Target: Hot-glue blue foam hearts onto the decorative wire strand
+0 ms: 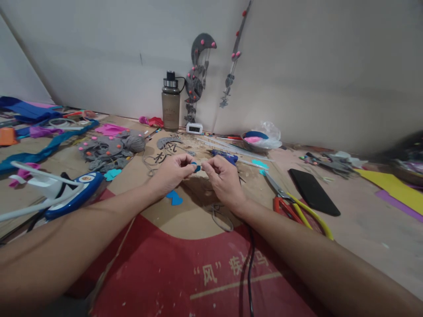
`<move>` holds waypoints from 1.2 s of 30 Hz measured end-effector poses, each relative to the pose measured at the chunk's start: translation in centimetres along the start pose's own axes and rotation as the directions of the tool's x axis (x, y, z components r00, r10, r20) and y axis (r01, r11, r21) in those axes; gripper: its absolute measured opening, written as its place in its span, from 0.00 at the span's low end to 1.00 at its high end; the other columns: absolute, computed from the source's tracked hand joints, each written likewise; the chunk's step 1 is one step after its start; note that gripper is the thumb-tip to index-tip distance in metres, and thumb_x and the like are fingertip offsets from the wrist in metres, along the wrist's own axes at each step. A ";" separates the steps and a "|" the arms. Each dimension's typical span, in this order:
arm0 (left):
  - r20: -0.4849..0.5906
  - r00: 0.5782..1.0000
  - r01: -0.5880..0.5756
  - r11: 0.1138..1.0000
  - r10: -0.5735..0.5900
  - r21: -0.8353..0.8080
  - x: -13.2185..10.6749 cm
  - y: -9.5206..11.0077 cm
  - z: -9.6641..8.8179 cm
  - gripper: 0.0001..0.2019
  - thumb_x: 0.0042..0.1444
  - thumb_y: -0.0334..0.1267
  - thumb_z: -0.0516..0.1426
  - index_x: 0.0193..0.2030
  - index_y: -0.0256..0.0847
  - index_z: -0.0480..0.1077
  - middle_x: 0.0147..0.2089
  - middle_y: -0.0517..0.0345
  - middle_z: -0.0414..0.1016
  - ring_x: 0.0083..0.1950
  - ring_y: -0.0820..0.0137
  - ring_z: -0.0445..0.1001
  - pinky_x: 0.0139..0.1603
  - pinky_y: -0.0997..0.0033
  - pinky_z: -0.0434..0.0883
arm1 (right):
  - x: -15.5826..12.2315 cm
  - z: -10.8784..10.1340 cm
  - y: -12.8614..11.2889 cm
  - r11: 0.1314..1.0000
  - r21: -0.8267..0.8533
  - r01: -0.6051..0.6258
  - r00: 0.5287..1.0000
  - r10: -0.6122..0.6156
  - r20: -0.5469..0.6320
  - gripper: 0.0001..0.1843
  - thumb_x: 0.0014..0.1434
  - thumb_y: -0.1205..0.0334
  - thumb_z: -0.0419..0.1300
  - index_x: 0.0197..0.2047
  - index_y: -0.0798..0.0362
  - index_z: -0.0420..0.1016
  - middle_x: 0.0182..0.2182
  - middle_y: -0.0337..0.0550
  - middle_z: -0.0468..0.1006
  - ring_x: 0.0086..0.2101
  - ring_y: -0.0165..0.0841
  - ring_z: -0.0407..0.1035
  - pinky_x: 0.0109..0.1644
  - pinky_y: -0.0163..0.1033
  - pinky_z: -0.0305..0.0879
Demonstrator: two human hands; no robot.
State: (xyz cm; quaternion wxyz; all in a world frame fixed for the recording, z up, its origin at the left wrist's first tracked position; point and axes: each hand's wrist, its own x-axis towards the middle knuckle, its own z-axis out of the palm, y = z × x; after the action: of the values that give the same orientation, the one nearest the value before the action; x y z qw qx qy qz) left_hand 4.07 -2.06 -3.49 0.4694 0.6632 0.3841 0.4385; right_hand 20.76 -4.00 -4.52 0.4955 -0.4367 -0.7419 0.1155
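Note:
My left hand [172, 171] and my right hand [224, 176] meet above a sheet of cardboard [185, 215]. Between their fingertips is a small blue foam piece [196, 167]; the left thumb and forefinger pinch it. My right hand's fingers are curled and pinched beside the piece, and what they grip is too small to name. A blue heart-shaped cutout [174, 197] lies on the cardboard just below my left hand. A loop of grey cord [220, 215] lies under my right wrist.
Scissors with red and yellow handles [291, 202] and a black phone [313, 191] lie to the right. A brown bottle [171, 104], a small white clock [194, 128] and a bowl [257, 140] stand at the back. Grey felt and yarn [112, 149] and a white-blue tool [62, 193] lie left. A black cable [250, 268] runs toward me.

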 end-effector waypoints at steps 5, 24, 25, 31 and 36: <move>-0.011 1.000 -0.005 1.000 0.005 -0.027 0.1 -0.5 -0.3 0.05 0.50 0.38 0.58 0.29 0.39 0.66 0.24 0.65 0.63 0.24 0.77 0.59 0.27 0.75 0.58 | 0.0 0.0 0.1 1.000 0.022 -0.002 1.000 0.002 -0.005 0.12 0.62 0.54 0.55 0.32 0.50 0.74 0.28 0.40 0.73 0.30 0.31 0.65 0.35 0.38 0.58; 0.075 0.986 0.155 0.986 -0.151 -0.058 0.2 -0.3 -0.7 0.12 0.50 0.46 0.61 0.34 0.38 0.74 0.21 0.63 0.67 0.19 0.79 0.59 0.19 0.77 0.53 | 0.3 0.7 0.5 0.946 0.233 -0.224 0.973 0.229 0.006 0.09 0.54 0.57 0.58 0.29 0.54 0.71 0.20 0.33 0.65 0.21 0.24 0.54 0.24 0.31 0.50; 0.085 0.984 0.165 0.984 -0.160 -0.066 0.2 -0.2 -0.8 0.12 0.50 0.45 0.60 0.36 0.38 0.74 0.22 0.63 0.68 0.18 0.79 0.58 0.19 0.77 0.53 | 0.3 0.7 0.5 0.951 0.220 -0.219 0.974 0.224 0.000 0.09 0.54 0.57 0.58 0.29 0.54 0.71 0.20 0.34 0.65 0.21 0.24 0.54 0.24 0.31 0.50; 0.088 0.993 0.087 0.996 -0.085 -0.025 0.5 0.4 -1.2 0.12 0.50 0.45 0.61 0.34 0.37 0.77 0.23 0.58 0.72 0.25 0.76 0.67 0.26 0.77 0.63 | 0.0 0.8 0.6 0.992 0.092 -0.086 0.995 0.090 -0.042 0.08 0.56 0.59 0.57 0.29 0.54 0.72 0.25 0.38 0.72 0.25 0.26 0.61 0.29 0.33 0.57; 0.090 0.992 0.071 0.979 -0.090 0.193 0.2 1.8 -1.5 0.11 0.47 0.43 0.63 0.35 0.39 0.79 0.23 0.58 0.74 0.24 0.75 0.68 0.25 0.77 0.64 | -0.1 1.0 0.8 0.999 -0.003 0.041 0.997 -0.041 -0.071 0.05 0.56 0.62 0.57 0.30 0.53 0.72 0.27 0.39 0.74 0.29 0.29 0.66 0.35 0.34 0.61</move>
State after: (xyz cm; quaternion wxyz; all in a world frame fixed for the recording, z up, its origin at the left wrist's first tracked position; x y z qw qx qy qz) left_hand 2.93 -1.91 -1.50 0.4401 0.7094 0.4270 0.3475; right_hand 20.41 -3.37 -5.54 0.5235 -0.4257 -0.7326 0.0892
